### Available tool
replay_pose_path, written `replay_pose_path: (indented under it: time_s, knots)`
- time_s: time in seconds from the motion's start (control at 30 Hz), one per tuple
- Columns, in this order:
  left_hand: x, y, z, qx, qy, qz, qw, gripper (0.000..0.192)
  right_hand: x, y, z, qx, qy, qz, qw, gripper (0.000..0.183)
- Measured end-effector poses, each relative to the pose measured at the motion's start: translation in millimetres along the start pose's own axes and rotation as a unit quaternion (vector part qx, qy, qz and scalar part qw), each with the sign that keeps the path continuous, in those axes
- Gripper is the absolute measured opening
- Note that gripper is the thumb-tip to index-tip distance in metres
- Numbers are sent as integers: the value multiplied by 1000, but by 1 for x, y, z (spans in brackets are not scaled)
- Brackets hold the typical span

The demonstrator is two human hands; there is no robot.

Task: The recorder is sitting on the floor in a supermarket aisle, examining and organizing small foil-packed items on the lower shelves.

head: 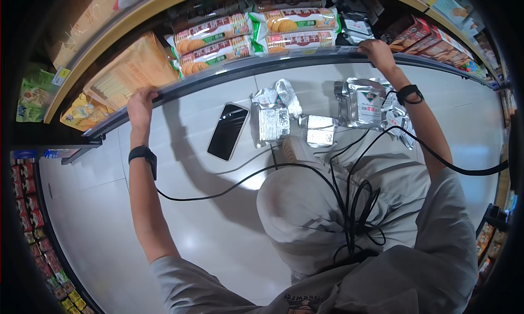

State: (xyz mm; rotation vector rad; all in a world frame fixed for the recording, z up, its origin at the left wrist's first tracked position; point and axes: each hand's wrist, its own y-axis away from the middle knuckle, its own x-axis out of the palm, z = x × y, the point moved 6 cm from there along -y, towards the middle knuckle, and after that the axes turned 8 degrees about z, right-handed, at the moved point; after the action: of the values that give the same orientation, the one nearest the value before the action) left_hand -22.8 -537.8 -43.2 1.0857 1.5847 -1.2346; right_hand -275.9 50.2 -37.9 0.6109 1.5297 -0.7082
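Observation:
My left hand (140,105) grips the dark front edge (229,73) of a low shop shelf at its left part. Farther right, my right hand (377,55) holds the same edge, its fingertips bent over the top. Just behind that hand lie silver foil packets (357,27) on the shelf. Biscuit rolls in white and green wrappers (301,21) are stacked between my hands. A large yellowish pack (131,64) sits behind my left hand. Both wrists wear black bands.
On the floor lie a phone (228,131), an opened foil wrapper (270,121), a silver foil block (320,130) and several silver packets (364,103). Black cables (245,181) run across my lap and to both wrists. Red boxes (425,39) fill the shelf's right part.

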Motion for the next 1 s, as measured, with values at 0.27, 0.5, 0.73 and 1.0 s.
replay_pose_path:
  time_s: [0.27,0.5,0.73,1.0]
  knots:
    - [7,-20,6,3,13,27,1000,14,0,2,-22,-9,34,-27,999,12]
    - [18,-14,10,-42,-19,68,997,11,20,-1,-29,134,-12,103,986,23]
    - [-42,8,-44,-47,-31,-45,997,15,-65,37,-14,39,-159,-79,983,37]
    - [-84,26,-86,22,-2,41,999,19,-133,140,-80,85,-179,-53,979,32]
